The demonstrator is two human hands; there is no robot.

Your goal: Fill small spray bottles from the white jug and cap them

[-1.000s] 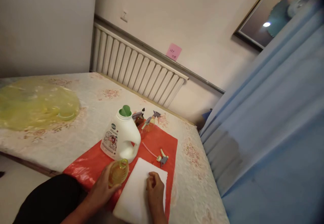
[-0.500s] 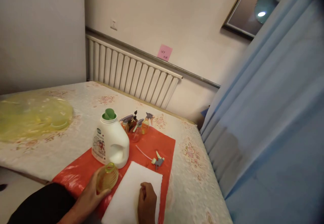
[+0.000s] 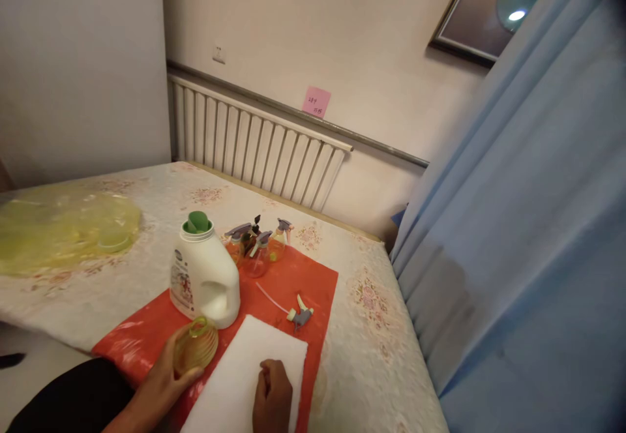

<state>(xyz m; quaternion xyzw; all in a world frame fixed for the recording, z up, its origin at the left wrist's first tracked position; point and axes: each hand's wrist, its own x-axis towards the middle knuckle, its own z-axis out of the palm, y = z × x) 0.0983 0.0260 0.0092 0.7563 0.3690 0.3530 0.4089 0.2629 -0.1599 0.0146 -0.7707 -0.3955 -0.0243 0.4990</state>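
My left hand is wrapped round a clear yellow spray bottle, ribbed, with its neck uncapped. The bottle is just in front of a big white detergent jug with a green spout in its mouth. My right hand is curled closed over a white cloth; what its fingers hold, if anything, is hidden. Beyond the cloth a loose grey and white trigger sprayer with a thin tube lies on a red sheet.
Several spray bottles with trigger heads stand behind the jug. A crumpled yellow plastic bag lies at the left on the flowered tablecloth. A radiator runs along the wall, and a blue curtain hangs at the right.
The view has shifted slightly, so the things on the table appear a little further left. Both hands keep much the same pose, the left still round the spray bottle.
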